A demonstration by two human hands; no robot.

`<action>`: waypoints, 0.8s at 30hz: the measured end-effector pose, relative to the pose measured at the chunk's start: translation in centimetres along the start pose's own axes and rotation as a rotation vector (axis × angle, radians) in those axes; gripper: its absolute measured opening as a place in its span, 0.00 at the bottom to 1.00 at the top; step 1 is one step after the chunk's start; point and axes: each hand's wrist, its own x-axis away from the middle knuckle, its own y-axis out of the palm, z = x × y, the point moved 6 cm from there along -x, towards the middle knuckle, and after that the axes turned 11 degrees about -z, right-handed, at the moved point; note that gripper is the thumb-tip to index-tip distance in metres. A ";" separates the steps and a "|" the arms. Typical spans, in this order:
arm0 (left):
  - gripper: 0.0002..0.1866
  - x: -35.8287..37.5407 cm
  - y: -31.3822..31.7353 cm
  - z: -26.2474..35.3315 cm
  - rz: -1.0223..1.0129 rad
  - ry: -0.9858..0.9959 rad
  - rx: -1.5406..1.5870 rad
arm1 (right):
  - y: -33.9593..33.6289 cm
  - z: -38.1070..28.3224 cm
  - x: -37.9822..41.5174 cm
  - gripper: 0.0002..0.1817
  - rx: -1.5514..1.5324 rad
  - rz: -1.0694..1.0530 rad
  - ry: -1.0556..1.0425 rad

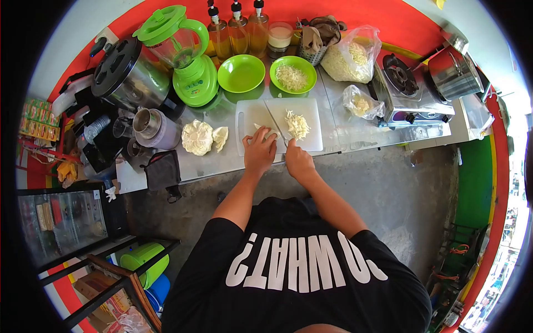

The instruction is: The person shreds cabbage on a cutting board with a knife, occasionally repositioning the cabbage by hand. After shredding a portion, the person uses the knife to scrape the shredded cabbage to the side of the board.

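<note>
A white cutting board (308, 108) lies on the metal counter. My right hand (299, 161) is closed around the handle of a knife (276, 123), whose blade points up and left across the board. My left hand (260, 149) rests on the board's left half, fingers bent over a pale piece of cabbage (266, 131). Right of the blade sits a small heap of shredded cabbage (298, 125). A cut cabbage head (197, 137) and a loose piece (220, 138) lie left of the board.
Behind the board stand an empty green bowl (241, 73), a green bowl of shreds (291, 77) and a green blender (194, 80). Bags of shreds (343, 64) and a gas stove (413, 91) are at right. A metal-topped grinder (157, 130) stands left.
</note>
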 end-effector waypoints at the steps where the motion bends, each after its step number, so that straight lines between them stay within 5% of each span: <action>1: 0.10 0.0 -0.1 0.0 0.013 -0.003 0.002 | -0.1 -0.1 0.6 0.12 0.006 -0.010 0.010; 24: 0.09 -0.1 0.5 -0.3 0.018 -0.023 0.003 | 0.8 -0.7 0.8 0.10 -0.148 -0.059 0.096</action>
